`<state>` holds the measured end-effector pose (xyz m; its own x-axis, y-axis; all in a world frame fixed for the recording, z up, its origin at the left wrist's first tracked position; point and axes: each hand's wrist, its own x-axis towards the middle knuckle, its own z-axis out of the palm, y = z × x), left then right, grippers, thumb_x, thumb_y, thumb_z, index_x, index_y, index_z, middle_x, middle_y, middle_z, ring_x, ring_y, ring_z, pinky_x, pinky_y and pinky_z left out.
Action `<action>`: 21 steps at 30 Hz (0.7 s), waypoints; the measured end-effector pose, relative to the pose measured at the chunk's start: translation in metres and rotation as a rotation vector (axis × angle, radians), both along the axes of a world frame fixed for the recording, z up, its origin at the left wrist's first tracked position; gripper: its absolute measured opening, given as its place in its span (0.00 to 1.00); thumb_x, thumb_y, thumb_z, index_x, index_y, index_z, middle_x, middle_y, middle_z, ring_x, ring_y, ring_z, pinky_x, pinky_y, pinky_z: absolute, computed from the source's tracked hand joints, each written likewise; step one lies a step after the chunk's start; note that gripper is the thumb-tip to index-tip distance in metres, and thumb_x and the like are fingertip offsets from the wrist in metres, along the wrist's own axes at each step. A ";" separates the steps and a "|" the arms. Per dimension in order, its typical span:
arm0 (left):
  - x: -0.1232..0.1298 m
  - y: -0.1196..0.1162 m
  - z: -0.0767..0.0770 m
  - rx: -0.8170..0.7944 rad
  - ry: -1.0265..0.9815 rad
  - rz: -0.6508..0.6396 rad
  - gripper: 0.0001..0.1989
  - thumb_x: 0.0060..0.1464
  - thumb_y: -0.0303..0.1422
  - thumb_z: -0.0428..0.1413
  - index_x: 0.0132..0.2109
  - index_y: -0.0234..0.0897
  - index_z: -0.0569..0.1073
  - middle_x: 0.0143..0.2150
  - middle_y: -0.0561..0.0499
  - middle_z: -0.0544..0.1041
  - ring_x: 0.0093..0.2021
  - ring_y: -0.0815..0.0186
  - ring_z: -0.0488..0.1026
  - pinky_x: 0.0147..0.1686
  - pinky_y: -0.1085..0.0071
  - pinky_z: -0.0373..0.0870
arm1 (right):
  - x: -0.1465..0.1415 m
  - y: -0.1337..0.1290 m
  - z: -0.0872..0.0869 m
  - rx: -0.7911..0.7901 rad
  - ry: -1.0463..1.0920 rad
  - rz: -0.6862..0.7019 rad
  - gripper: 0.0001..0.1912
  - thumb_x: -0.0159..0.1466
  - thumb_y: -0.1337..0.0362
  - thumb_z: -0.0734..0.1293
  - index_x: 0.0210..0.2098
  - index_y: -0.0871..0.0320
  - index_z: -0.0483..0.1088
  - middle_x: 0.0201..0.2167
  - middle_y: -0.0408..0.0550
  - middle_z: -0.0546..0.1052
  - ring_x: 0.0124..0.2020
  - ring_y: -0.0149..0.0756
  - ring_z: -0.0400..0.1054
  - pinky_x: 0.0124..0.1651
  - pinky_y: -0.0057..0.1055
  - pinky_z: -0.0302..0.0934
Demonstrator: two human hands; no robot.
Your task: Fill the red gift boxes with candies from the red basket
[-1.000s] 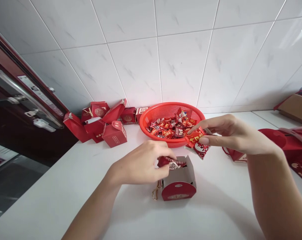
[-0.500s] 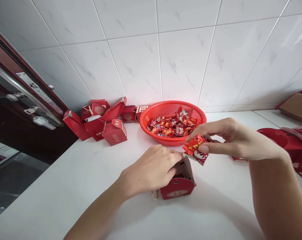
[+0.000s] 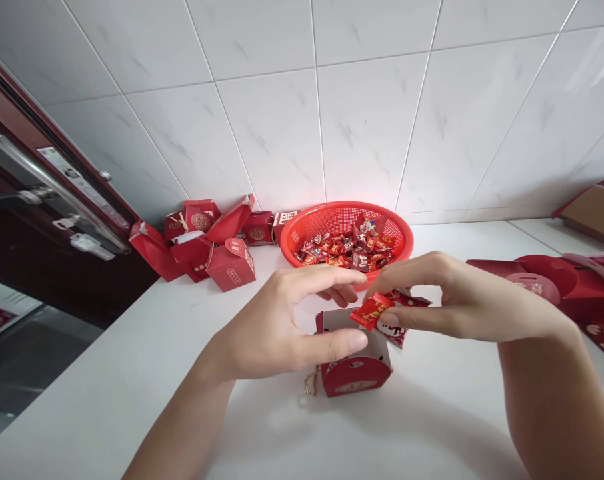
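Note:
A small red gift box (image 3: 356,377) stands with its top open on the white counter, a twisted cord (image 3: 311,383) at its left side. Over the box's left edge, my left hand (image 3: 287,327) is open, thumb and fingers spread apart with nothing between them. My right hand (image 3: 447,300) pinches several wrapped candies (image 3: 375,312), red and dark red, just above the box's right side. Behind both hands sits a red plastic basket (image 3: 295,230) of wrapped candies, its front rim partly covered by my fingers. The inside of the box is mostly hidden.
Several red gift boxes (image 3: 231,265) cluster at the back left against the tiled wall. More red boxes and flat card pieces (image 3: 537,287) lie on the right, with a cardboard box (image 3: 592,210) behind them. A dark door with a metal handle stands at the left.
My left hand has come up out of the box and spread its fingers. My right hand has moved slightly left and down with the candies, over the box.

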<state>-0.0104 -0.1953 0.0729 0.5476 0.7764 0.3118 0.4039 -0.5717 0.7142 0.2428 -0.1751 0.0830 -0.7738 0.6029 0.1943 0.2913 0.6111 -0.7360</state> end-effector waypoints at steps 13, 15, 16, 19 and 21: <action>0.001 0.001 0.004 0.051 0.183 0.066 0.08 0.63 0.32 0.58 0.48 0.42 0.80 0.42 0.54 0.83 0.43 0.64 0.80 0.45 0.70 0.76 | -0.020 0.000 -0.015 0.060 -0.133 -0.052 0.11 0.70 0.64 0.65 0.33 0.59 0.74 0.25 0.42 0.74 0.25 0.28 0.63 0.27 0.27 0.54; -0.004 0.001 0.005 0.040 0.328 0.116 0.08 0.63 0.37 0.58 0.45 0.42 0.80 0.42 0.53 0.82 0.43 0.62 0.79 0.43 0.68 0.74 | -0.024 -0.002 -0.016 0.068 -0.184 -0.078 0.13 0.71 0.63 0.64 0.30 0.58 0.72 0.24 0.42 0.74 0.24 0.28 0.63 0.26 0.27 0.52; -0.006 0.001 0.005 0.025 0.410 0.128 0.09 0.63 0.39 0.58 0.43 0.42 0.80 0.42 0.52 0.81 0.42 0.62 0.78 0.41 0.68 0.74 | -0.027 -0.003 -0.017 0.071 -0.217 -0.091 0.14 0.71 0.63 0.64 0.29 0.58 0.71 0.24 0.42 0.74 0.23 0.28 0.62 0.26 0.27 0.51; -0.011 0.000 0.003 -0.055 0.639 0.071 0.13 0.65 0.40 0.53 0.40 0.43 0.81 0.42 0.50 0.78 0.37 0.63 0.77 0.34 0.68 0.70 | -0.033 -0.007 -0.020 0.090 -0.339 -0.141 0.16 0.70 0.64 0.63 0.24 0.57 0.66 0.19 0.40 0.71 0.20 0.27 0.58 0.24 0.28 0.47; -0.011 -0.001 0.002 -0.082 0.721 0.002 0.15 0.66 0.37 0.50 0.41 0.44 0.82 0.43 0.49 0.77 0.35 0.63 0.77 0.34 0.69 0.69 | -0.037 -0.010 -0.021 0.127 -0.413 -0.200 0.18 0.68 0.67 0.64 0.21 0.57 0.61 0.17 0.39 0.69 0.19 0.26 0.55 0.23 0.29 0.44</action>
<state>-0.0216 -0.1967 0.0747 0.5934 0.7833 -0.1854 0.7916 -0.5262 0.3105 0.2055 -0.1846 0.0620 -0.6732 0.7391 -0.0234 0.6648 0.5911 -0.4568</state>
